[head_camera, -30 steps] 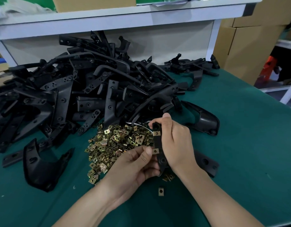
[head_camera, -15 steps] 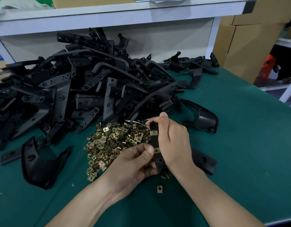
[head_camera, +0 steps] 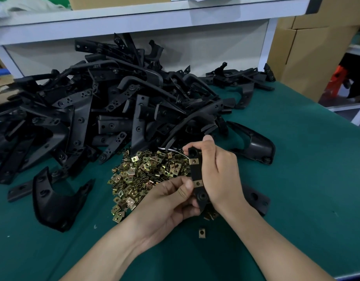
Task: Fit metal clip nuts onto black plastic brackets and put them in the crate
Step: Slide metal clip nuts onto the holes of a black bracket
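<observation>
My right hand (head_camera: 219, 171) grips a narrow black plastic bracket (head_camera: 196, 173), held upright above the table. One brass clip nut (head_camera: 193, 161) sits on its upper part. My left hand (head_camera: 171, 201) pinches a second clip nut (head_camera: 197, 183) against the bracket's lower part, thumb on top. A heap of loose brass clip nuts (head_camera: 142, 175) lies just left of both hands. A single clip nut (head_camera: 201, 233) lies alone on the mat below my hands. No crate is in view.
A big pile of black plastic brackets (head_camera: 106, 110) fills the back left of the green mat (head_camera: 296, 179). Curved black covers lie at the left (head_camera: 55, 199) and right (head_camera: 254, 145). A white shelf (head_camera: 154, 15) runs along the back; cardboard boxes (head_camera: 308, 55) stand at right.
The hands have hardly moved. My left thumb stays on the lower clip nut, which sits slightly further onto the bracket.
</observation>
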### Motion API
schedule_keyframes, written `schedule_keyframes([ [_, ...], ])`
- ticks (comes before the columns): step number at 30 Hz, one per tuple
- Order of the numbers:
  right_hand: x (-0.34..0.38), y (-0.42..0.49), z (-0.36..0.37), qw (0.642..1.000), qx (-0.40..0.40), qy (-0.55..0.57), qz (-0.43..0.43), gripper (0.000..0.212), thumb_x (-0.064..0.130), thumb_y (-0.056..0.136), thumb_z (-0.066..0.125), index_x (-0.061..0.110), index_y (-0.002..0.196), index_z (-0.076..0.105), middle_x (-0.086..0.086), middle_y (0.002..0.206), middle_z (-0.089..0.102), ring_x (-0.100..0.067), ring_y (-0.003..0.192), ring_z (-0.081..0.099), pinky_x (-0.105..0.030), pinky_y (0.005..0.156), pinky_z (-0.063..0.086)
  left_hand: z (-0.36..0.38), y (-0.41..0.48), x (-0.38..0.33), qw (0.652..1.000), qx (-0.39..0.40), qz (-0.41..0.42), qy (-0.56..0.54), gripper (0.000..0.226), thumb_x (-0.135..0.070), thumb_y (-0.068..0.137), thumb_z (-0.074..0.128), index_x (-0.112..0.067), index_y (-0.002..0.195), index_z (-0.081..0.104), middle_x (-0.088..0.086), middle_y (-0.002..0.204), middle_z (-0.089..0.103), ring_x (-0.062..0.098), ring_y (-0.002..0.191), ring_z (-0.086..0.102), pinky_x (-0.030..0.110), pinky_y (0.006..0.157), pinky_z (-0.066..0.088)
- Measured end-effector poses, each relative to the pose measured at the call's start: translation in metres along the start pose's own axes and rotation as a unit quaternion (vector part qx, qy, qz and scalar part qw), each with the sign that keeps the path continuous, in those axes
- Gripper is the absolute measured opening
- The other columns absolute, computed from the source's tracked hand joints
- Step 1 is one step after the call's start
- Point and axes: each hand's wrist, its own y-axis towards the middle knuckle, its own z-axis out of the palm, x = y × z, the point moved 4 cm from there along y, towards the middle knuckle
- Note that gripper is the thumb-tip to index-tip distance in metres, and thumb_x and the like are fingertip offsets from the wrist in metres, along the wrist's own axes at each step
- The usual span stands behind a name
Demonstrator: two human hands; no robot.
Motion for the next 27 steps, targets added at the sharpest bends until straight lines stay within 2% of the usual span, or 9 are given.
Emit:
schedule_keyframes([
  [3,0.001,-0.002,-0.001,1.0,-0.011,0.002,-0.017,0.057,0.041,0.104,0.023,0.029,0.089,0.077,0.012,0.086,0.074,-0.007,0.077,0.066,-0.026,0.07,0.049,0.0,0.001,0.0,1.0,0.0,0.001,0.003,0.035,-0.024,0.083,0.071,0.0,0.106,0.06,0.015,0.081,0.059,0.014,0.064,0.059,0.026,0.065,0.055],
  [5,0.003,-0.004,-0.001,0.999,-0.016,-0.011,-0.039,0.058,0.04,0.104,0.022,0.024,0.091,0.077,0.011,0.083,0.073,-0.004,0.071,0.063,-0.025,0.065,0.047,0.002,0.0,0.0,1.0,0.004,0.006,0.006,0.038,-0.025,0.084,0.07,0.0,0.109,0.056,0.014,0.077,0.058,0.014,0.062,0.058,0.026,0.063,0.054],
  [8,0.005,-0.005,-0.001,0.998,-0.021,-0.012,-0.05,0.059,0.037,0.105,0.022,0.022,0.09,0.077,0.016,0.077,0.067,0.001,0.066,0.057,-0.017,0.063,0.04,0.003,0.0,0.001,1.0,0.005,0.013,0.013,0.034,-0.023,0.089,0.066,0.0,0.111,0.053,0.013,0.074,0.057,0.014,0.061,0.057,0.027,0.062,0.054],
  [11,0.007,-0.006,-0.001,0.998,-0.023,-0.015,-0.054,0.059,0.038,0.104,0.021,0.022,0.091,0.076,0.014,0.082,0.07,-0.004,0.072,0.062,-0.022,0.066,0.046,0.003,0.001,0.001,1.0,-0.007,0.014,0.016,0.03,-0.019,0.093,0.057,0.0,0.116,0.052,0.013,0.073,0.056,0.013,0.06,0.056,0.027,0.061,0.053],
  [14,0.007,-0.006,-0.001,0.998,-0.023,-0.033,-0.056,0.059,0.038,0.104,0.021,0.024,0.091,0.077,0.017,0.079,0.065,-0.002,0.07,0.059,-0.019,0.065,0.043,0.004,0.002,0.001,1.0,-0.012,0.016,0.024,0.028,-0.02,0.09,0.057,0.0,0.109,0.053,0.012,0.07,0.054,0.013,0.058,0.054,0.027,0.059,0.052],
  [16,0.007,-0.006,0.0,0.998,-0.02,-0.029,-0.053,0.058,0.038,0.104,0.022,0.025,0.09,0.077,0.016,0.083,0.069,-0.003,0.074,0.062,-0.02,0.068,0.045,0.004,0.001,0.001,0.999,-0.016,0.016,0.029,0.025,-0.02,0.089,0.058,0.0,0.103,0.055,0.011,0.068,0.054,0.013,0.057,0.054,0.027,0.058,0.052],
  [21,0.003,0.0,-0.004,0.999,-0.008,0.037,0.0,0.056,0.042,0.104,0.026,0.03,0.089,0.078,0.012,0.086,0.074,-0.005,0.074,0.065,-0.023,0.066,0.045,0.009,-0.001,-0.003,0.999,0.011,0.027,0.028,0.02,-0.025,0.091,0.064,-0.005,0.092,0.065,0.009,0.077,0.062,0.014,0.062,0.058,0.028,0.06,0.053],
  [24,0.002,0.003,-0.01,0.999,-0.033,0.032,0.006,0.054,0.039,0.107,0.028,0.03,0.092,0.079,0.017,0.082,0.073,0.003,0.078,0.065,-0.012,0.069,0.044,0.011,-0.003,-0.005,0.999,0.025,0.028,0.018,0.037,-0.028,0.097,0.055,0.006,0.109,0.065,0.013,0.089,0.063,0.018,0.068,0.059,0.03,0.062,0.052],
  [27,0.001,0.002,-0.009,1.0,-0.023,0.004,0.005,0.053,0.035,0.109,0.029,0.025,0.095,0.079,0.023,0.067,0.06,0.008,0.066,0.059,-0.006,0.066,0.038,0.009,-0.004,-0.006,0.999,0.022,0.019,0.02,0.049,-0.03,0.098,0.054,0.016,0.114,0.055,0.016,0.091,0.06,0.019,0.069,0.058,0.03,0.063,0.051],
])
